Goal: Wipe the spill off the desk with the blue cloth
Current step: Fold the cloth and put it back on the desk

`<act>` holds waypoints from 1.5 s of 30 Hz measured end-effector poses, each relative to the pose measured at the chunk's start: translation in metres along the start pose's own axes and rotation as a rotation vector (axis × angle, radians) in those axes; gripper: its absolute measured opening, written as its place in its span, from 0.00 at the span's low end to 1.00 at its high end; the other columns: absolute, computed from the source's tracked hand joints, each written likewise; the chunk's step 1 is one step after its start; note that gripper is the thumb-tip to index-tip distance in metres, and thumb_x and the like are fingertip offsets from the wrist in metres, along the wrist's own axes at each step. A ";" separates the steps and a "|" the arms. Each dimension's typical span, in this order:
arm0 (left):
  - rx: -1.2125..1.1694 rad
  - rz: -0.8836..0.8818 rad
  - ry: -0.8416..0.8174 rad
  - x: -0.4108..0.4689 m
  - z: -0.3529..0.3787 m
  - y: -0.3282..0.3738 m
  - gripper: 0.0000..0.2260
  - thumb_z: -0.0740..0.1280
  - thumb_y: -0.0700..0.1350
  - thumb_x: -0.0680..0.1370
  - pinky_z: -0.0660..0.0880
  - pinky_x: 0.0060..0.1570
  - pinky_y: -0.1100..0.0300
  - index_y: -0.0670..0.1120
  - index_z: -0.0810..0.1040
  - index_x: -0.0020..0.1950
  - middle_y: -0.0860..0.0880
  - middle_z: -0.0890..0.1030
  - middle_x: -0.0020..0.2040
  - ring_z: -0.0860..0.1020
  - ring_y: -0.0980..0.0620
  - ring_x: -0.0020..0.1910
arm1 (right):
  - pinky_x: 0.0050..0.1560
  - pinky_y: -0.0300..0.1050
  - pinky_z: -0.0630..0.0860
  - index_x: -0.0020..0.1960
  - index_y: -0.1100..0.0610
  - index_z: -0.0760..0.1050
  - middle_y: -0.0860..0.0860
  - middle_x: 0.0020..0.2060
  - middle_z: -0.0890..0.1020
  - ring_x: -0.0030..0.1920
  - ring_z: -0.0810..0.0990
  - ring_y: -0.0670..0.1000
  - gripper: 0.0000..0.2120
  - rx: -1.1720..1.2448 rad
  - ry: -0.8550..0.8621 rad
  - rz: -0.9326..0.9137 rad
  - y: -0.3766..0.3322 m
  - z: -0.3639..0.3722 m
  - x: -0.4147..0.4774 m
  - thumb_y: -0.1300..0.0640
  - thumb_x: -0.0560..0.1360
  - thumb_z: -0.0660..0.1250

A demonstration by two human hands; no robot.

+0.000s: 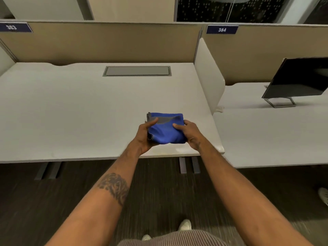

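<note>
My fingers (152, 121) were curled around the blue cloth (166, 132), my left hand (144, 137) gripping its left side with the thumb pressed on top, my right hand (192, 134) clasping the right side. The cloth was folded into a thick pad, a grey patch showing near its far edge, and I held it over the near right part of the worktop (71, 112); whether it touched the surface I could not tell. A faint pale smear (181, 149) lay by the near edge, possibly the spill. I judged the wiping either barely begun or nearly finished.
</note>
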State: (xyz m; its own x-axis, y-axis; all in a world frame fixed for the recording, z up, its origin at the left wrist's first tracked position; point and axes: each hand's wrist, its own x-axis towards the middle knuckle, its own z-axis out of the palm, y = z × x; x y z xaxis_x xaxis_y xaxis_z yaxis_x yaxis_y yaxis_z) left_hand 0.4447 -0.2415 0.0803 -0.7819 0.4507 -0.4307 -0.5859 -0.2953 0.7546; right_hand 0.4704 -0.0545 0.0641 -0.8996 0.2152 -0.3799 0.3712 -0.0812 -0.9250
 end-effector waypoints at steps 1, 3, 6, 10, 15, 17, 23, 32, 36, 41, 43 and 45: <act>0.050 0.008 0.014 0.005 0.006 0.000 0.17 0.70 0.49 0.75 0.78 0.56 0.42 0.44 0.79 0.62 0.42 0.82 0.58 0.81 0.40 0.56 | 0.56 0.50 0.79 0.61 0.57 0.76 0.54 0.56 0.82 0.55 0.81 0.55 0.19 -0.012 0.005 -0.018 -0.005 -0.009 0.004 0.55 0.73 0.73; 0.142 0.027 0.025 0.016 0.018 -0.001 0.19 0.71 0.48 0.75 0.80 0.52 0.46 0.46 0.78 0.65 0.43 0.82 0.59 0.81 0.42 0.56 | 0.55 0.49 0.79 0.61 0.56 0.76 0.53 0.55 0.82 0.54 0.81 0.54 0.17 -0.029 0.019 -0.054 -0.015 -0.025 0.012 0.56 0.73 0.73; 0.226 0.083 0.045 0.037 0.035 -0.002 0.23 0.72 0.43 0.73 0.81 0.47 0.49 0.47 0.74 0.68 0.44 0.81 0.62 0.80 0.41 0.59 | 0.53 0.50 0.80 0.59 0.54 0.76 0.51 0.55 0.82 0.55 0.81 0.54 0.15 -0.042 0.031 -0.037 -0.027 -0.047 0.027 0.57 0.73 0.71; 0.327 0.112 0.070 0.062 0.049 0.002 0.26 0.73 0.36 0.72 0.81 0.44 0.51 0.48 0.73 0.69 0.45 0.81 0.62 0.80 0.42 0.60 | 0.47 0.49 0.79 0.58 0.52 0.78 0.51 0.54 0.83 0.55 0.81 0.56 0.16 -0.061 0.021 0.005 -0.041 -0.069 0.045 0.60 0.71 0.67; 0.517 0.138 0.042 0.093 0.064 0.019 0.26 0.69 0.36 0.75 0.81 0.45 0.52 0.50 0.70 0.71 0.48 0.79 0.63 0.79 0.47 0.60 | 0.45 0.46 0.78 0.63 0.52 0.75 0.52 0.57 0.82 0.55 0.81 0.55 0.21 -0.072 0.045 -0.015 -0.054 -0.086 0.074 0.61 0.70 0.68; 0.596 0.155 0.042 0.109 0.066 0.026 0.26 0.69 0.36 0.75 0.81 0.44 0.53 0.50 0.70 0.71 0.48 0.79 0.63 0.78 0.48 0.60 | 0.48 0.48 0.80 0.64 0.53 0.74 0.53 0.58 0.81 0.55 0.81 0.55 0.22 -0.080 0.059 -0.022 -0.056 -0.091 0.090 0.62 0.70 0.68; 0.720 0.155 0.086 0.175 0.069 0.052 0.29 0.72 0.39 0.73 0.82 0.47 0.50 0.50 0.67 0.72 0.48 0.76 0.65 0.77 0.47 0.60 | 0.54 0.50 0.80 0.67 0.55 0.72 0.55 0.59 0.80 0.56 0.80 0.57 0.23 -0.155 0.111 -0.024 -0.073 -0.102 0.144 0.64 0.73 0.68; 0.794 0.069 -0.005 0.301 0.065 0.104 0.34 0.73 0.38 0.71 0.82 0.46 0.46 0.50 0.62 0.72 0.48 0.73 0.65 0.76 0.45 0.61 | 0.57 0.54 0.79 0.69 0.55 0.71 0.56 0.60 0.80 0.56 0.80 0.58 0.25 -0.316 0.185 -0.045 -0.107 -0.113 0.256 0.64 0.73 0.69; 0.869 0.092 0.012 0.358 0.065 0.121 0.35 0.72 0.45 0.65 0.80 0.51 0.39 0.52 0.63 0.71 0.46 0.75 0.64 0.77 0.44 0.60 | 0.58 0.53 0.79 0.69 0.55 0.71 0.56 0.61 0.80 0.57 0.80 0.58 0.26 -0.384 0.265 -0.025 -0.119 -0.118 0.310 0.62 0.73 0.71; 0.879 0.109 0.062 0.431 0.068 0.134 0.37 0.73 0.46 0.66 0.80 0.53 0.41 0.54 0.63 0.73 0.45 0.76 0.64 0.78 0.43 0.59 | 0.54 0.45 0.75 0.71 0.56 0.70 0.55 0.64 0.78 0.60 0.78 0.57 0.24 -0.450 0.362 -0.018 -0.129 -0.124 0.385 0.63 0.75 0.68; 0.875 0.117 0.085 0.459 0.069 0.135 0.35 0.73 0.42 0.70 0.79 0.55 0.42 0.53 0.62 0.74 0.46 0.76 0.65 0.78 0.43 0.59 | 0.54 0.45 0.75 0.71 0.56 0.69 0.55 0.65 0.77 0.60 0.78 0.57 0.24 -0.476 0.383 -0.015 -0.130 -0.124 0.415 0.63 0.76 0.67; 0.881 0.124 0.103 0.487 0.071 0.134 0.33 0.72 0.40 0.73 0.79 0.55 0.42 0.53 0.62 0.74 0.45 0.76 0.65 0.78 0.42 0.59 | 0.55 0.46 0.75 0.71 0.56 0.69 0.55 0.65 0.77 0.60 0.78 0.57 0.23 -0.500 0.411 -0.008 -0.131 -0.128 0.441 0.64 0.76 0.65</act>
State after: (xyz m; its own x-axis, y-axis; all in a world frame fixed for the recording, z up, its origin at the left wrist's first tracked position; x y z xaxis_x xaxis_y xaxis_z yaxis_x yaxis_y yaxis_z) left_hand 0.0007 -0.0021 0.0067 -0.8685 0.3685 -0.3314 -0.1531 0.4365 0.8866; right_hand 0.0542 0.1755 0.0187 -0.7782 0.5770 -0.2478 0.5164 0.3635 -0.7754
